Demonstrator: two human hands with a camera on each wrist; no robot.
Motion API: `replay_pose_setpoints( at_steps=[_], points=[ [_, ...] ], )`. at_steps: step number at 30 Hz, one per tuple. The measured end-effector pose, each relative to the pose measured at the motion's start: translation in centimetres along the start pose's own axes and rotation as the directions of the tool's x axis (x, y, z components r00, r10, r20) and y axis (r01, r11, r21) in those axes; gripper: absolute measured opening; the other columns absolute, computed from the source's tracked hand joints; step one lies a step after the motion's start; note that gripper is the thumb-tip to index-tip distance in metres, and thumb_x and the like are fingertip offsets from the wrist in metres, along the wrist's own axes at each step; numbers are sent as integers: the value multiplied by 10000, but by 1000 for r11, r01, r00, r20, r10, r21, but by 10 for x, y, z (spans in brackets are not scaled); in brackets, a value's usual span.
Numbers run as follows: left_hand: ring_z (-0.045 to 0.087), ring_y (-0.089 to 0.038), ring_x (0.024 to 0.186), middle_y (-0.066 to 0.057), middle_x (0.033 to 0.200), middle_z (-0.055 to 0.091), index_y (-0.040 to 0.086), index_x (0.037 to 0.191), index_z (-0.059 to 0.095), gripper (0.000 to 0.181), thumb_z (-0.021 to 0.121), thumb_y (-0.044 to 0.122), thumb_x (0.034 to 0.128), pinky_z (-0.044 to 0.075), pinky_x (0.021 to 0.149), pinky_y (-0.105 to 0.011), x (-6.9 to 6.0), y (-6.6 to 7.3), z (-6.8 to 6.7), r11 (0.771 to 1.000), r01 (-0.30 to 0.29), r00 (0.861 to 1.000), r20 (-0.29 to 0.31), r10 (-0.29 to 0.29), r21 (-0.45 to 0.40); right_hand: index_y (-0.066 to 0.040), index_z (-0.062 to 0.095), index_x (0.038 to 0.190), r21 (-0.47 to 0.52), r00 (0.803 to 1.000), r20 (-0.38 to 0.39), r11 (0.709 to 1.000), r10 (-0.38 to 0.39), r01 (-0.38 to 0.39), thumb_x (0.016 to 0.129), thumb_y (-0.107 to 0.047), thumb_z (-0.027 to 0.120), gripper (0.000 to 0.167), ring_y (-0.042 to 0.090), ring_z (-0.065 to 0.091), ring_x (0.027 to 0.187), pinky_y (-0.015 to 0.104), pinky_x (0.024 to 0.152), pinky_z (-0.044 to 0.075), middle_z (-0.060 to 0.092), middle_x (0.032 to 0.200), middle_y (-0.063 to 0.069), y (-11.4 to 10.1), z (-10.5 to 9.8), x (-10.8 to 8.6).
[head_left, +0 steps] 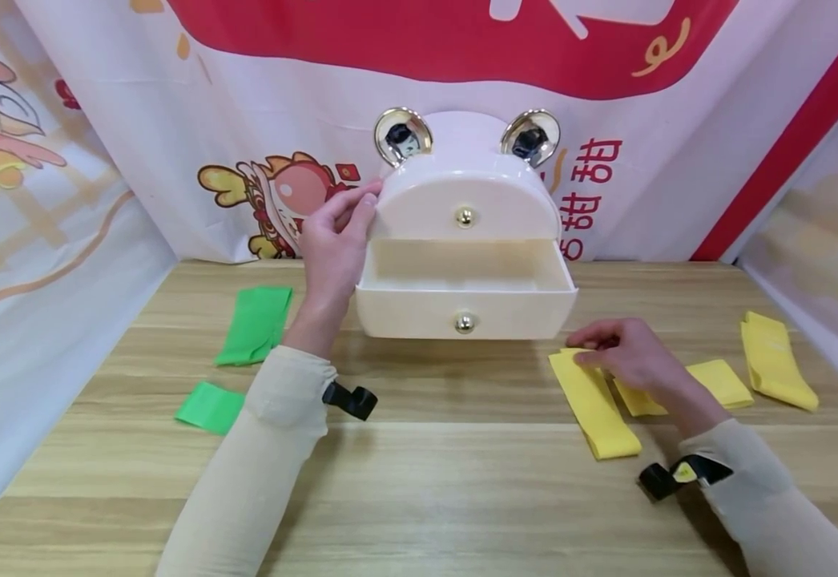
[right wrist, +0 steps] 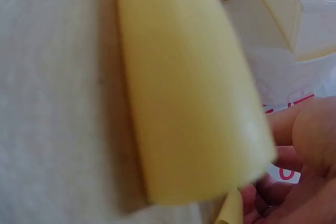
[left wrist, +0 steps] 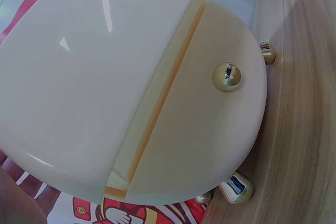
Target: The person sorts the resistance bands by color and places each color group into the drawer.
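A white drawer box [head_left: 468,188] with two gold-rimmed round eyes stands at the back of the table. Its lower drawer [head_left: 419,314] is pulled out and shows a bare inside in the head view. At the box's left side, my left hand [head_left: 336,240] touches the wall with extended fingers; in the left wrist view the fingers [left wrist: 21,192] partly disappear behind the box. Right of the drawer, my right hand [head_left: 631,353] pinches the far end of a folded yellow strip [head_left: 595,409] of thin, soft material. That strip looms large and blurred in the right wrist view.
More folded yellow pieces lie to the right, one [head_left: 718,383] partly behind my right wrist and another [head_left: 778,361] near the table's right edge. Left of my left arm are a larger green piece [head_left: 255,324] and a smaller green piece [head_left: 210,407]. A printed cloth [head_left: 282,96] hangs behind the table [head_left: 448,497].
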State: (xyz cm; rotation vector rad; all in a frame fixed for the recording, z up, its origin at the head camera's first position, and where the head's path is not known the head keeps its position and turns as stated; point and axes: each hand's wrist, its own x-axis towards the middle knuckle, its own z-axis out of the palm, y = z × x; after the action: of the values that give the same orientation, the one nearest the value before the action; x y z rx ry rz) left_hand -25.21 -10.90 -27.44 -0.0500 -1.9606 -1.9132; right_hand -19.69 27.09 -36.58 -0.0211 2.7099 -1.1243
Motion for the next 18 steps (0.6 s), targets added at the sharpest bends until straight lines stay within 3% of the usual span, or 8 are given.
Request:
replay_pose_setpoints(
  at_steps=[6, 12, 18],
  points=[
    [715, -93, 1231, 71, 1349, 756, 207, 1258, 791, 247, 685, 277, 1046, 568, 1082, -259, 0, 2, 0, 1000, -8, 1000, -3, 8, -4, -30, 710, 1334, -31, 999, 45, 999, -21, 22, 1012, -110, 698, 332, 257, 559, 989, 246, 700, 543, 678, 1183, 154, -1, -12, -2],
    [719, -105, 1218, 80, 1359, 750, 214, 1266, 787, 252, 674, 284, 1053, 578, 1074, -273, -1, 1, 0, 1000, -5, 1000, 8, 5, 4, -43, 667, 1406, -36, 991, 134, 999, 8, -3, 1034, -119, 645, 380, 280, 593, 1096, 283, 815, 611, 653, 1343, 205, 0, -23, -5],
    [721, -114, 1211, 90, 1354, 751, 231, 1266, 788, 252, 673, 302, 1052, 587, 1067, -291, -1, 0, -1, 1000, 2, 1000, 6, -2, 3, -15, 684, 1379, -52, 988, 155, 999, 0, 8, 1038, -140, 646, 365, 254, 646, 1088, 282, 846, 626, 660, 1399, 243, 1, -28, -6]
  ],
)
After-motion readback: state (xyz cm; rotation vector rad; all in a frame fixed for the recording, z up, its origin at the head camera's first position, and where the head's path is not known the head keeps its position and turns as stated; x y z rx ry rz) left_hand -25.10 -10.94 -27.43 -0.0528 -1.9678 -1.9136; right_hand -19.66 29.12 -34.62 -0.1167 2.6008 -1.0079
